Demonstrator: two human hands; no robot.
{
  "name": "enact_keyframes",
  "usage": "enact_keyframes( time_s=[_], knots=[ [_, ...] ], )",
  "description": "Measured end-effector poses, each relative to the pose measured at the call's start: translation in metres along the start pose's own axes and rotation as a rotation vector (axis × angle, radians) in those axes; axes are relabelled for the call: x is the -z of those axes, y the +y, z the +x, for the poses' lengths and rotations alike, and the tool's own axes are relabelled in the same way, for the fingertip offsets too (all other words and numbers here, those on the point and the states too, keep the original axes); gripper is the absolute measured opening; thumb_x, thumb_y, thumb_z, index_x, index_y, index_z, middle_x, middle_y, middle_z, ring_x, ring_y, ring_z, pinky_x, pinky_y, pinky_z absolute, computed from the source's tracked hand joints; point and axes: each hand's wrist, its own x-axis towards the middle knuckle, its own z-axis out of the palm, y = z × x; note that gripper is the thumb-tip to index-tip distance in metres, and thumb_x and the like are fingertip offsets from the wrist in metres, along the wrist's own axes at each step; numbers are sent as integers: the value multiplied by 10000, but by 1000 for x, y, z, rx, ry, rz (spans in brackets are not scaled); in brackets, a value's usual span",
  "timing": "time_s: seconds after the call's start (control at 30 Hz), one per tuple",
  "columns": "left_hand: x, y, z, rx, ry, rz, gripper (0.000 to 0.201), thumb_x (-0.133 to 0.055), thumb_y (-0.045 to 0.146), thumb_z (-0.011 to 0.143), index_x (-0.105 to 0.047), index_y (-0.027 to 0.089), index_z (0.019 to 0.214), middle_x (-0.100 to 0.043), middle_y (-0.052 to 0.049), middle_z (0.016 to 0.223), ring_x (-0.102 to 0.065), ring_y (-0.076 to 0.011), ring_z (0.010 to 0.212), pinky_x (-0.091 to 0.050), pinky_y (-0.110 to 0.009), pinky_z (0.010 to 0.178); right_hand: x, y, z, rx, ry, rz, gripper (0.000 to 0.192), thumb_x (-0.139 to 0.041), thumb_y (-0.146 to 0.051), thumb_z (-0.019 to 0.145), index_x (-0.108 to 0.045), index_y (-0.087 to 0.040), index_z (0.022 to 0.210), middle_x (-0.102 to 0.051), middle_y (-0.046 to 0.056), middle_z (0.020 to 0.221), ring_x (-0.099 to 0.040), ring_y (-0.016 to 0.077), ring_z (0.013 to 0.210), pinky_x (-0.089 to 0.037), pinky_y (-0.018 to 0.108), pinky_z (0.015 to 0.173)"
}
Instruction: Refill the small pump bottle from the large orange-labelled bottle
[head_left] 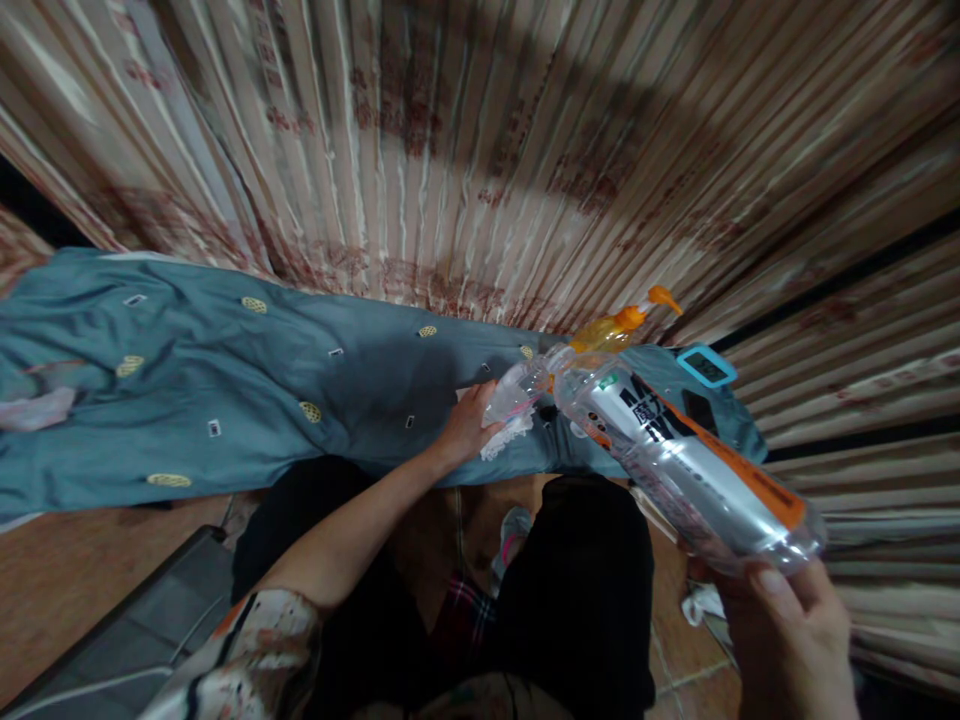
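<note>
Silver-labelled, a big bottle was clamped near its base by the right hand, while the left hand gripped a clear plastic piece.

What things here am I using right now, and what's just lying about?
Likely in use:
- labelled bottle, in your right hand
- clear plastic container, in your left hand
- white crumpled item, by your left hand

Likely just lying about:
- orange pump bottle
- blue-framed device
- dark flat object, too unclear to name
</note>
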Motion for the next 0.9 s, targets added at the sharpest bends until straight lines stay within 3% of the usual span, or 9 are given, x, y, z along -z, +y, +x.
enact_keyframes(
  time_s=[0.37, 0.9],
  knots=[
    [1, 3, 0, 15, -22, 2, 657, -747, 175, 822, -435, 194, 1399, -581, -130, 1367, -561, -290, 1297, -460, -469, 1110, -2, -1, 0, 4, 5, 30, 567, -825, -345, 593, -735, -200, 1134, -724, 74, 984, -604, 190, 645, -465, 295, 509],
    [1, 4, 0, 29, -14, 6, 668, -768, 175, 813, -446, 167, 1399, -581, -145, 1372, -566, -297, 1305, -461, -460, 1114, -8, -7, 1, -24, 97, -10, 588, -856, -410, 485, -749, -204, 1025, -681, 22, 789, -593, 184, 596, -481, 291, 511]
  ],
)
